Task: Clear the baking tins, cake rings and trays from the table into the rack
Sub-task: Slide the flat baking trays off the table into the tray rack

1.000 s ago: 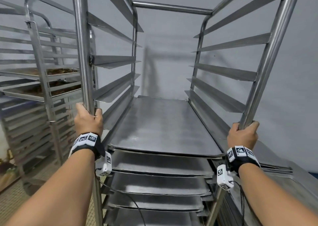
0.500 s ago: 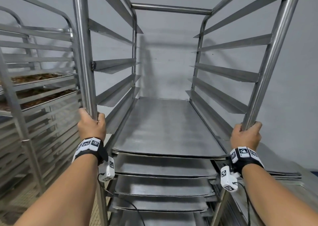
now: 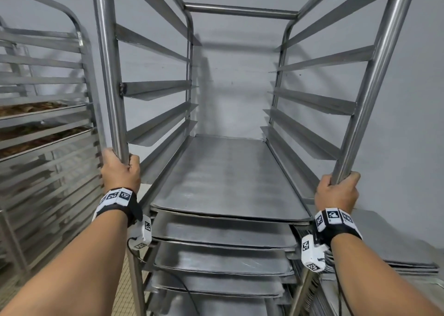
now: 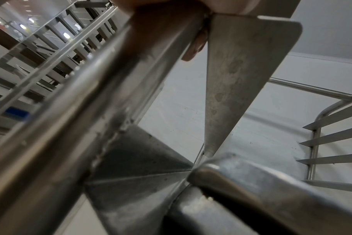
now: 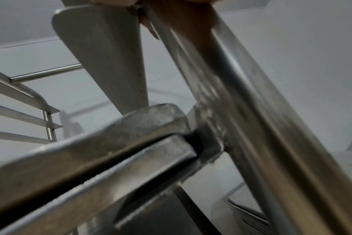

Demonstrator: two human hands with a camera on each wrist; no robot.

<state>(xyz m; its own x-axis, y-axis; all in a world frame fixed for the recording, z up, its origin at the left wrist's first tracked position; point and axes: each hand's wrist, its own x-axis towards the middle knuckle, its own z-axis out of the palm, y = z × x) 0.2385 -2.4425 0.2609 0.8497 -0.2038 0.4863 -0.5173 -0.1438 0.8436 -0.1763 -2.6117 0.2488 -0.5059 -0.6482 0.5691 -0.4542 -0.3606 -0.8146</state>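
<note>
A tall steel rack (image 3: 240, 12) stands right in front of me against a grey wall. Several flat metal trays (image 3: 225, 178) fill its lower runners; the upper runners hold nothing. My left hand (image 3: 120, 169) grips the rack's left front post (image 3: 108, 75). My right hand (image 3: 338, 190) grips the right front post (image 3: 374, 80). In the left wrist view a fingertip (image 4: 193, 50) wraps the post (image 4: 90, 111). The right wrist view shows the post (image 5: 251, 111) and a tray corner (image 5: 151, 120).
A second steel rack (image 3: 48, 113) stands close on the left, with trays of dark baked goods (image 3: 28, 106). At the lower right a stack of flat trays (image 3: 394, 243) lies on a steel surface. The floor is pale tile (image 3: 125, 291).
The rack I hold has moved left, toward the second rack; that rack now sits nearer the left edge of view. Both hands keep their grip on the posts.
</note>
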